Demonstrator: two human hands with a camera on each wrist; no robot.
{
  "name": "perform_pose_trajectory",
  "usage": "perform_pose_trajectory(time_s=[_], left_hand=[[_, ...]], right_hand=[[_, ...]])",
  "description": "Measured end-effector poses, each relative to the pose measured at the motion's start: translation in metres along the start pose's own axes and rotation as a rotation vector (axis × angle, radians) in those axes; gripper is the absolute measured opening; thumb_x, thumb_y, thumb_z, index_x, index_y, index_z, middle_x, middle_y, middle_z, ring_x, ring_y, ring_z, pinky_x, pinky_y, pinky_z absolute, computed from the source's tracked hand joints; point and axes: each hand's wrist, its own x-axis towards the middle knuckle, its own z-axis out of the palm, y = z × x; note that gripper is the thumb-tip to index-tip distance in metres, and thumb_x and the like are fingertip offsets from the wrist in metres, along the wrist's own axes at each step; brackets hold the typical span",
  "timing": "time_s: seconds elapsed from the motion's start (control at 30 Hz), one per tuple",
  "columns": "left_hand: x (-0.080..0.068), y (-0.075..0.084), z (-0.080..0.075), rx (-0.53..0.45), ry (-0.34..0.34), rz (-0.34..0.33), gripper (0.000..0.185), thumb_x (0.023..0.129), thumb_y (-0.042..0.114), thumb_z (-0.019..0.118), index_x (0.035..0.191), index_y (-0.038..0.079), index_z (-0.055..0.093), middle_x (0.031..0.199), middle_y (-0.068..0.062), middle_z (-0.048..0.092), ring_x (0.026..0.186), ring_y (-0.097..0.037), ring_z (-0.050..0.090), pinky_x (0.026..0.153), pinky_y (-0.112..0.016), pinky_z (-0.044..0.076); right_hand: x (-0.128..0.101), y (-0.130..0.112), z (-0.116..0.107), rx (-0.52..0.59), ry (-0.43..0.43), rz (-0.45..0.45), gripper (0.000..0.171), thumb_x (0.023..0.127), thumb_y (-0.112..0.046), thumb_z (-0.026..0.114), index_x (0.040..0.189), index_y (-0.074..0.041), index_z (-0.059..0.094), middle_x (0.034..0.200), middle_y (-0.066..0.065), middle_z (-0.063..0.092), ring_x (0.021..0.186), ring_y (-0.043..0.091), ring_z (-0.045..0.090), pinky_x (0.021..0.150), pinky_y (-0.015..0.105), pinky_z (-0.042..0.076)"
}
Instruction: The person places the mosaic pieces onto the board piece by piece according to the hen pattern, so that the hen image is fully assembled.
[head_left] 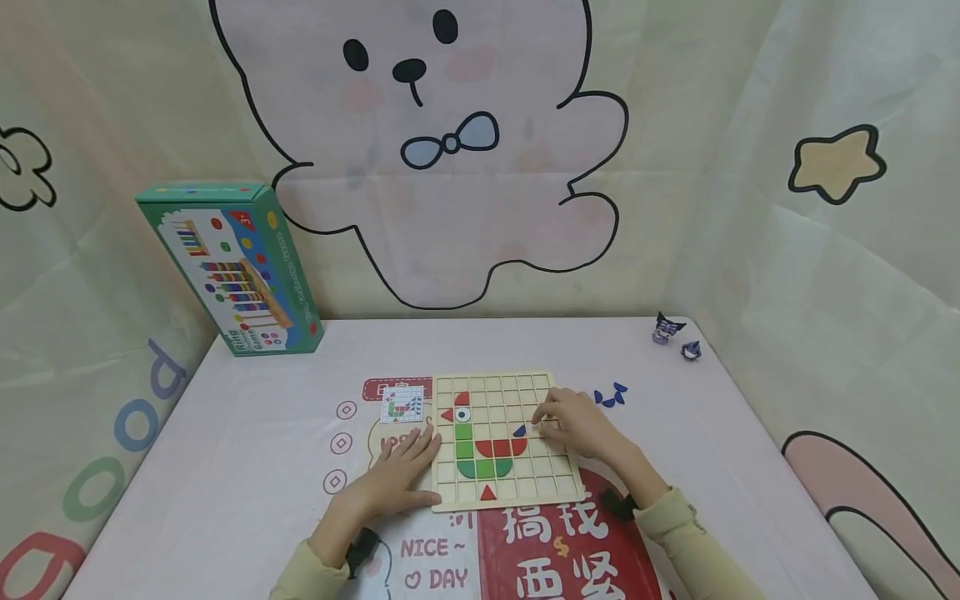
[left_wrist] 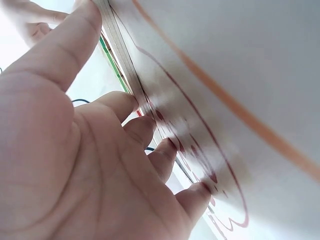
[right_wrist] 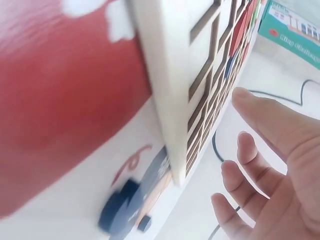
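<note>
Person seated at table point(head_left: 247, 467), both hands on a wooden grid board point(head_left: 558, 479) lying flat near the front edge. Left hand point(head_left: 401, 477) rests flat, fingers point(left_wrist: 125, 102) straight and relaxed, tips against the board's left edge, steadying it; it grasps nothing. Right hand point(head_left: 573, 421) is over the board's right half, fingers loosely extended in the right wrist view, tips touching or just beside a small blue piece point(head_left: 520, 431) that sits at the right end of the coloured figure; whether it is pinched I cannot tell. The figure, green, red and blue tiles forming a bird, fills the middle-left cells. Pattern card point(head_left: 401, 405) lies just beside the board's upper-left corner. Two spare blue pieces point(head_left: 611, 395) lie on the table just off the board's right edge. Judgement: the step in hand is seating the blue piece as the tail; most of the figure looks built. The next move would call for nudging that piece square into its cell while the left hand holds the board, checking against the card. Green box point(head_left: 232, 267) stands at the back left; two small figurines point(head_left: 675, 335) at the back right.
</note>
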Motion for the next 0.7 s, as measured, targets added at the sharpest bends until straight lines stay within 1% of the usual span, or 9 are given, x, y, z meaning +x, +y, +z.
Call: perform_pose_trajectory(time_s=[0.13, 0.27, 0.4, 0.5, 0.57, 0.7], left_hand=[[0.0, -0.001, 0.0, 0.005, 0.001, -0.003, 0.087, 0.082, 0.054, 0.059, 0.148, 0.012, 0.022, 0.155, -0.01, 0.013, 0.142, -0.034, 0.009, 0.111, -0.06, 0.005], [0.0, -0.001, 0.001, 0.007, 0.002, -0.004, 0.087, 0.082, 0.054, 0.059, 0.148, 0.012, 0.022, 0.155, -0.009, 0.013, 0.142, -0.035, 0.009, 0.111, -0.06, 0.005], [0.0, -0.001, 0.001, 0.003, 0.001, -0.002, 0.087, 0.081, 0.054, 0.06, 0.148, 0.012, 0.022, 0.155, -0.009, 0.013, 0.142, -0.035, 0.009, 0.111, -0.06, 0.005], [0.001, -0.001, 0.001, 0.003, -0.001, -0.002, 0.087, 0.081, 0.053, 0.06, 0.148, 0.012, 0.022, 0.155, -0.009, 0.013, 0.142, -0.035, 0.009, 0.111, -0.06, 0.005], [0.001, -0.001, 0.001, 0.003, -0.001, -0.002, 0.087, 0.082, 0.053, 0.06, 0.148, 0.012, 0.022, 0.155, -0.009, 0.013, 0.142, -0.035, 0.009, 0.111, -0.06, 0.005], [0.001, -0.001, 0.001, 0.002, -0.001, -0.002, 0.087, 0.082, 0.053, 0.06, 0.148, 0.012, 0.022, 0.155, -0.01, 0.014, 0.142, -0.035, 0.009, 0.111, -0.06, 0.005]], right_hand=[[-0.007, 0.008, -0.004, 0.009, 0.029, 0.018, 0.01, 0.079, -0.022, 0.073, 0.089, -0.02, 0.072, 0.084, -0.003, 0.057, 0.069, 0.01, 0.042, 0.067, 0.03, 0.036], [-0.013, 0.017, -0.007, 0.015, 0.061, -0.005, 0.01, 0.079, -0.02, 0.073, 0.089, -0.017, 0.072, 0.082, -0.001, 0.056, 0.067, 0.011, 0.045, 0.06, 0.026, 0.036], [-0.019, 0.027, -0.01, 0.02, 0.086, 0.01, 0.009, 0.079, -0.019, 0.073, 0.088, -0.016, 0.072, 0.083, -0.001, 0.056, 0.073, 0.014, 0.054, 0.062, 0.025, 0.044], [-0.022, 0.034, -0.011, 0.014, 0.101, 0.039, 0.011, 0.078, -0.018, 0.075, 0.088, -0.017, 0.072, 0.084, -0.002, 0.056, 0.077, 0.014, 0.056, 0.064, 0.026, 0.046], [-0.023, 0.039, -0.011, 0.02, 0.105, 0.063, 0.011, 0.078, -0.019, 0.075, 0.087, -0.018, 0.071, 0.084, -0.003, 0.057, 0.076, 0.014, 0.056, 0.063, 0.026, 0.045], [-0.024, 0.048, -0.012, 0.021, 0.113, 0.1, 0.009, 0.08, -0.024, 0.073, 0.087, -0.018, 0.072, 0.083, -0.002, 0.058, 0.071, 0.014, 0.051, 0.059, 0.025, 0.04]])
